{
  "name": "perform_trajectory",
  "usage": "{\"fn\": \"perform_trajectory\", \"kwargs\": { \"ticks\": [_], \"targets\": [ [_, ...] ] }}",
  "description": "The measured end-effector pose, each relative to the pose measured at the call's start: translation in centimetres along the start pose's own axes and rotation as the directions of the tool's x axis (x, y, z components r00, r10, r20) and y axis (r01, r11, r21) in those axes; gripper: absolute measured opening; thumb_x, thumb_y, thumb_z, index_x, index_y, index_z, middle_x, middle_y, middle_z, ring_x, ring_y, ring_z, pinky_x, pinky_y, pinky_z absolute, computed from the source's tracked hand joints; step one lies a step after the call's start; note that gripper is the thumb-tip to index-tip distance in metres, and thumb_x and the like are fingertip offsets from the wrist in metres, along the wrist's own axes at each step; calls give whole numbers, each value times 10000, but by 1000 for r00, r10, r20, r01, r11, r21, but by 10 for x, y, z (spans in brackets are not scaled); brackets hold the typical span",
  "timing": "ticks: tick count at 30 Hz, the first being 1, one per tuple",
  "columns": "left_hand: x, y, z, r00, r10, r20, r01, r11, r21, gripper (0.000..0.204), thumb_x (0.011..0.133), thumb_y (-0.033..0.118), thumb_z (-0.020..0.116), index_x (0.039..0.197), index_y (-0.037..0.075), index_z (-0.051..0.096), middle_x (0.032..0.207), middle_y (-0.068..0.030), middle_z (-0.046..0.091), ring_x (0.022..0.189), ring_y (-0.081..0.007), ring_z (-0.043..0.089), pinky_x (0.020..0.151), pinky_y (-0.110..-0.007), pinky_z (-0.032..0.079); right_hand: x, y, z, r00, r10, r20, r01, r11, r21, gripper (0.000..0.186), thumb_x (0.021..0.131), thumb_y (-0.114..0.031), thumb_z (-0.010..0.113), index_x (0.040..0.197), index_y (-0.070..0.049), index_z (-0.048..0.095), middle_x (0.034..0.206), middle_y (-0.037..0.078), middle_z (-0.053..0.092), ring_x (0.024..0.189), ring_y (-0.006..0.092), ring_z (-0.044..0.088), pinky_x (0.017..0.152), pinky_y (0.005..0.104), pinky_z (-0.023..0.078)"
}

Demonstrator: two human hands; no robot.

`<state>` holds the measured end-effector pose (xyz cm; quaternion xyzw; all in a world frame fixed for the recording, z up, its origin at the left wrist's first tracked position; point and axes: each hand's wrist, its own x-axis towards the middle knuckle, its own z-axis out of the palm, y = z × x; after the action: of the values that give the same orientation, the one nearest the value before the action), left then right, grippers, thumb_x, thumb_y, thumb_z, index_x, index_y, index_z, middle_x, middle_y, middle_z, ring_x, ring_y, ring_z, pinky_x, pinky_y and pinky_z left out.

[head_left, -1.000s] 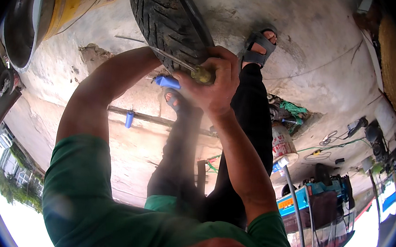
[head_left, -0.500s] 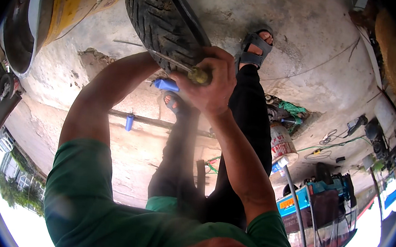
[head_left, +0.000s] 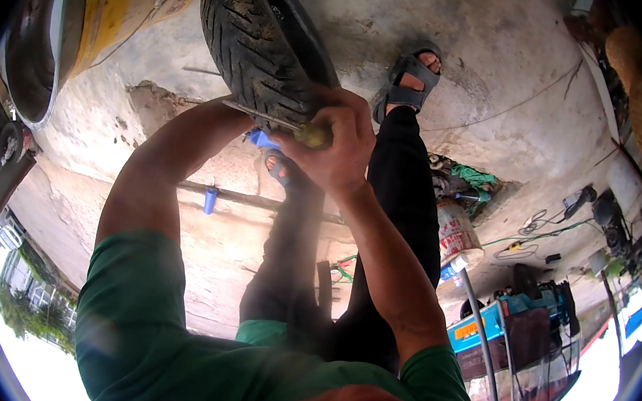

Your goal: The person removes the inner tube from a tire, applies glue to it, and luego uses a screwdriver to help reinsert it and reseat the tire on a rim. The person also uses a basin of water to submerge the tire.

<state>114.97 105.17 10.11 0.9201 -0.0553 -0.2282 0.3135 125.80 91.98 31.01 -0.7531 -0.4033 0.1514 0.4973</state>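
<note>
A black treaded tyre (head_left: 254,53) stands tilted in front of me, its hollow inner side turned to the right. Closed around a tool with a yellowish handle (head_left: 314,133) and a thin metal shaft, probably a screwdriver, my right hand (head_left: 348,134) is against the tyre's lower right edge. The shaft points left across the lower tread. My left forearm (head_left: 181,146) reaches behind the tyre's lower left side, which hides my left hand and its fingers. Partly covered by the tyre and my right hand, a blue object (head_left: 263,139) shows just below.
A yellow drum-like container (head_left: 128,8) with a wide pale rim lies at the upper left. A blue cylinder (head_left: 210,200) is on the concrete floor. To the right are a stained white bucket (head_left: 457,231), cables (head_left: 535,234) and a blue machine (head_left: 505,320). My sandalled foot (head_left: 414,75) stands beside the tyre.
The tyre has tilted slightly, showing more of its hollow side. My right hand and the tool have shifted a little down and left. The blue object is now more covered.
</note>
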Motion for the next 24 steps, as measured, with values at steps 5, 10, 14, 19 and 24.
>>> {"fn": "perform_trajectory", "kwargs": {
  "ticks": [5,10,14,19,24],
  "targets": [
    [-2,3,-2,1000,3,4,-3,1000,14,348,926,211,588,1222,39,648,1217,-117,647,1121,-228,606,988,-399,468,-4,0,0,1000,14,9,-14,1000,13,608,510,-264,975,884,-136,514,1113,86,632,928,301,657,721,406,556],
    [4,2,-5,1000,5,19,-5,1000,20,348,923,218,589,1216,40,650,1208,-116,648,1119,-229,605,990,-403,464,-2,2,0,1000,12,-1,-12,1000,1,606,524,-275,972,891,-126,513,1110,87,631,935,303,653,725,407,553],
    [19,5,-3,1000,-3,25,2,999,40,348,921,224,589,1210,41,652,1201,-116,649,1117,-231,605,991,-406,461,12,3,-8,998,18,-68,-21,999,-42,559,577,-243,951,892,-90,515,1066,132,654,923,309,660,733,396,557],
    [32,6,-6,999,13,40,-14,999,35,348,918,231,590,1204,42,654,1192,-116,650,1115,-232,605,993,-409,457,15,11,-16,997,47,-67,-48,999,-13,567,586,-268,947,913,-82,523,1053,136,641,908,319,655,726,404,552],
    [13,2,-12,996,39,81,-42,998,35,349,915,238,591,1197,43,657,1183,-115,651,1112,-234,604,995,-412,454,10,4,-13,999,51,-15,-51,999,0,580,576,-267,961,910,-81,525,1060,138,642,890,309,664,710,396,548]
  ]
}}
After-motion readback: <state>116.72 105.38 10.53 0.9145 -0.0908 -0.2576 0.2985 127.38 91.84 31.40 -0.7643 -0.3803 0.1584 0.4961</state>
